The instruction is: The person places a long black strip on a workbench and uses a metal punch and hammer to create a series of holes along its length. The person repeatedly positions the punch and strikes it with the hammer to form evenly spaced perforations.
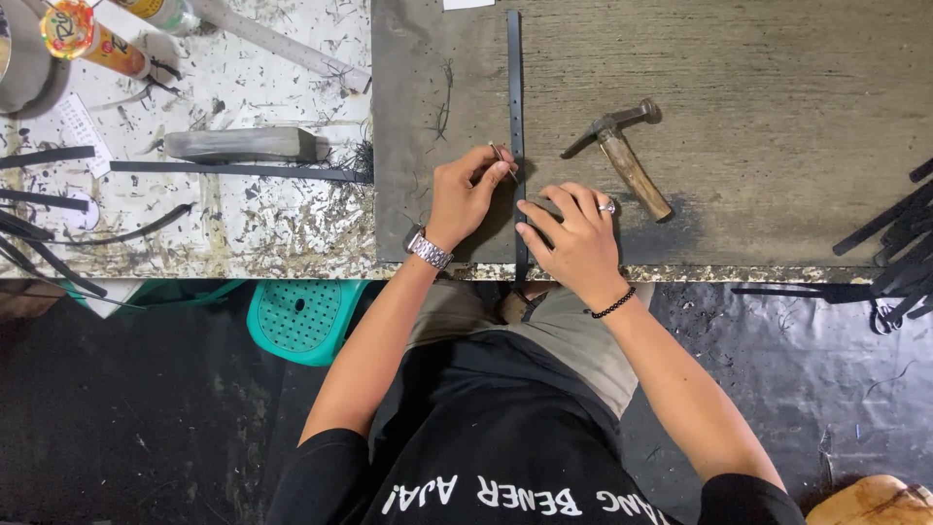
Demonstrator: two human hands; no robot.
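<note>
Hammer (622,156) just beside right hand (573,238)

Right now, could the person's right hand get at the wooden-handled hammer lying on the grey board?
Probably yes: the right hand rests on the black strap, with the wooden-handled hammer just beyond its knuckles and nothing between.

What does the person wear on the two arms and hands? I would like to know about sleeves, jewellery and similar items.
Both forearms are bare; short black sleeves end above the elbows. The left hand has a silver metal watch at the wrist. The right hand has a silver ring on one of the fingers and a bracelet of small black beads at the wrist. No gloves are worn.
</note>
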